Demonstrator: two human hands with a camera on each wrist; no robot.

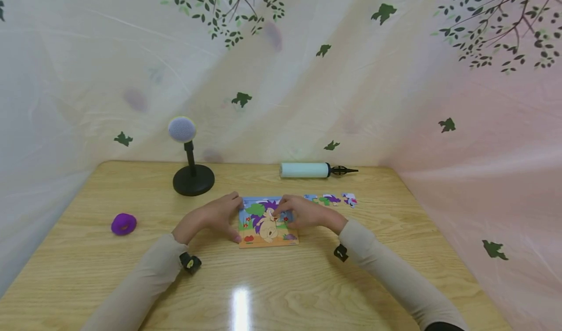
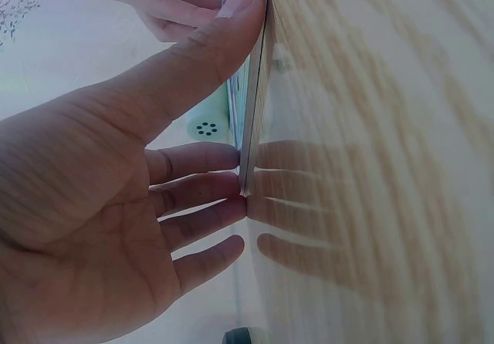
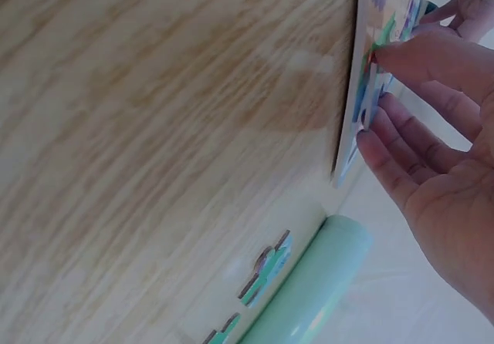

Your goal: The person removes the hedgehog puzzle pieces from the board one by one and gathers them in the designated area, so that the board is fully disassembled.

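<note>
A puzzle board with a purple-haired cartoon animal lies on the wooden table between both hands. My left hand spans its left side, the thumb at the near corner and the fingertips at the far one. In the left wrist view the fingers are spread and fairly straight against the board's edge. My right hand reaches over the right half of the picture, fingertips resting on it. The right wrist view shows the thumb and other fingers touching the board's face; whatever lies beneath the fingertips is hidden.
Loose puzzle pieces lie right of the board. Behind them is a pale green hand pump with a black nozzle. A round-headed stand stands at the back left, and a purple ring lies at the left. A printed curtain hangs behind.
</note>
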